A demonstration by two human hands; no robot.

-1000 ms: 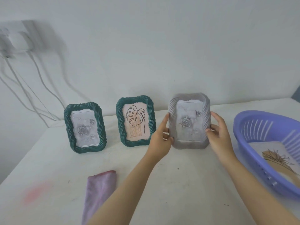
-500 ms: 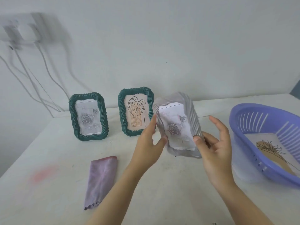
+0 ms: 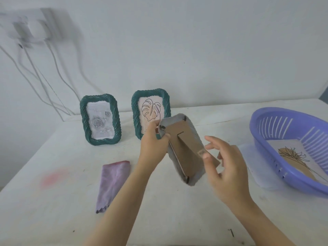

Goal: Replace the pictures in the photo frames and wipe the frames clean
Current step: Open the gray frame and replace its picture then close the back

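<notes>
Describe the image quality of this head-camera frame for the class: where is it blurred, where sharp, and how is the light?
Head view: the wall sockets at upper left are smeared, and the right hand is softened by motion blur; the two green frames and the purple cloth are fairly sharp; light is soft and even, with faint shadows; the table's far edge bows with wide-angle distortion.

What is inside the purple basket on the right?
The purple basket holds a picture of a line-drawn plant on a brown shape. Its near wall hides the picture's lower part.
</notes>
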